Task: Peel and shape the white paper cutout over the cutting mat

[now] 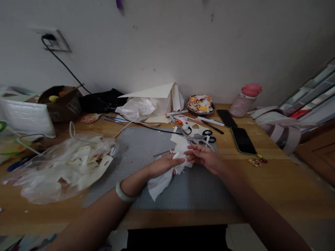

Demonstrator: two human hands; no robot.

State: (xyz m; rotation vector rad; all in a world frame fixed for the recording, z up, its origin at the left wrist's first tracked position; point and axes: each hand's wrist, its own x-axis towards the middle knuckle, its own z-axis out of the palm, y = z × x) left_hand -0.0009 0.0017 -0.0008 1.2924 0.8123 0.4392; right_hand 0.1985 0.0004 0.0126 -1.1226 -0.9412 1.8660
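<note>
My left hand (164, 165) is closed on a crumpled white tissue (160, 183), with the thumb lying over it and one end hanging down towards me. From the other side, my right hand (205, 157) has its fingers bent against the tissue's upper part, pinching it. Part of the tissue is hidden behind the fingers. Both hands are over a grey cutting mat (131, 146). Just beyond them lie scissors (192, 139) with black handles nearby, cut white card pieces (195, 128) and a white-and-orange tool (184, 122) on a black cord.
A clear plastic bag of paper scraps (68, 167) spreads at left. Behind stand a cardboard box (65, 104), folded white paper (157, 92) and a bowl of cutouts (201, 104). Two phones (243, 140) and a pink-lidded bottle (243, 101) are at right, near several pens (210, 121).
</note>
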